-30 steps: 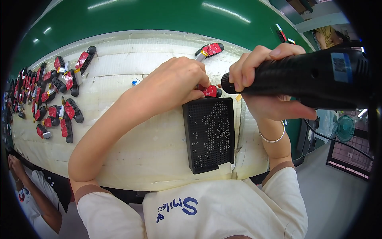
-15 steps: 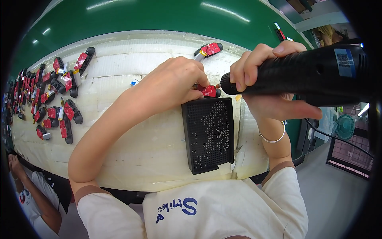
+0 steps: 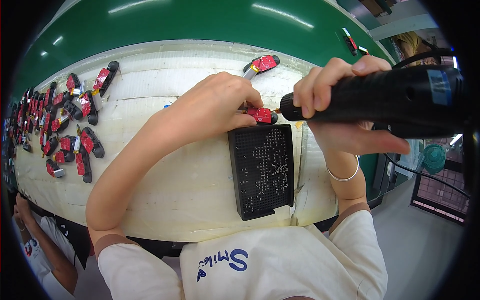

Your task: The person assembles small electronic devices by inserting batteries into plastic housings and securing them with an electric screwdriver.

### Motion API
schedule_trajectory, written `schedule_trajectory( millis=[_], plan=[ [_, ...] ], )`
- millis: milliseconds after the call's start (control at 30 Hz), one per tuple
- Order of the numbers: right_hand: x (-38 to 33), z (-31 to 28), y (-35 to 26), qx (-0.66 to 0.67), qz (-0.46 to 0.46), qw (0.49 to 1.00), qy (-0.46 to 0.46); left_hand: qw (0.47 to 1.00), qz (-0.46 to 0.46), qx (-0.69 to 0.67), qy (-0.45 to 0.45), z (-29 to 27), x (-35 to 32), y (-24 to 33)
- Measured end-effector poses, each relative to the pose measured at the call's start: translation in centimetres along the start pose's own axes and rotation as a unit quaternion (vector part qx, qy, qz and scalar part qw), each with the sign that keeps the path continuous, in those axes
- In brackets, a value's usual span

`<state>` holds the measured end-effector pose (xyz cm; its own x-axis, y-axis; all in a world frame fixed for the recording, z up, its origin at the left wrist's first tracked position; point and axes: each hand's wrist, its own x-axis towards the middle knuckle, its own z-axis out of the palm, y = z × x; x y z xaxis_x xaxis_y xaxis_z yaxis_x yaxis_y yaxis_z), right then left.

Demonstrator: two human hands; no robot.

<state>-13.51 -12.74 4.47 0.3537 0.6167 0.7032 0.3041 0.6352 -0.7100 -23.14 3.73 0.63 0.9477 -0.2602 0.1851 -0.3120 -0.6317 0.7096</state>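
Your left hand (image 3: 215, 107) pins the small red-and-black part (image 3: 261, 114) on the tabletop (image 3: 165, 185) just above the black screw tray (image 3: 262, 170) — your right hand (image 3: 345, 112) grips the black electric screwdriver (image 3: 380, 100), tip touching the part.

small red-black part (image 3: 261, 114) against black screwdriver (image 3: 380, 95) tip

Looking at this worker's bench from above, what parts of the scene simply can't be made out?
- Head view: the driver tip, hidden where the black power screwdriver meets the small red and black part.
- Most of that part, covered by the left hand fingers.
- The screwdriver's rear end, lost in the dark fisheye rim; the right hand covers its grip.
- The tiny screws in the black perforated tray, too small to count.
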Motion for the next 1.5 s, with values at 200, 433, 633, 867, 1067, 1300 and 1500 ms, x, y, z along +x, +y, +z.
schedule_trajectory(
  millis=[200, 433, 633, 867, 1067, 1300, 1500],
  plan=[
    [0.4, 0.8, -3.4, 0.056, 0.026, 0.998, -0.014, 0.998, 0.038, -0.041, 0.031, 0.3, 0.2, 2.2],
    [0.3, -0.7, -5.0, 0.058, 0.008, 0.998, -0.019, 0.974, 0.053, 0.079, -0.204, -1.4, -1.7, 4.6],
    [1.4, -7.0, 1.7, 0.012, -0.065, 0.994, 0.082, 0.998, 0.005, 0.067, -0.016, -2.4, 1.1, 3.7],
    [1.9, -6.0, 4.6, -0.18, 0.036, 0.968, 0.171, 0.989, -0.004, 0.09, 0.122, -1.3, 2.3, 1.0],
    [1.6, -5.9, 2.4, 0.024, -0.036, 0.991, 0.13, 0.981, 0.018, 0.057, 0.183, 0.0, 2.7, 1.0],
    [2.1, -3.3, -1.1, 0.107, -0.017, 0.992, 0.059, 0.985, 0.067, 0.004, 0.157, 0.7, 2.2, 1.2],
    [2.3, -2.2, -3.0, 0.057, -0.042, 0.997, 0.029, 0.98, 0.082, 0.049, 0.177, 0.9, 1.7, 1.2]
  ],
)
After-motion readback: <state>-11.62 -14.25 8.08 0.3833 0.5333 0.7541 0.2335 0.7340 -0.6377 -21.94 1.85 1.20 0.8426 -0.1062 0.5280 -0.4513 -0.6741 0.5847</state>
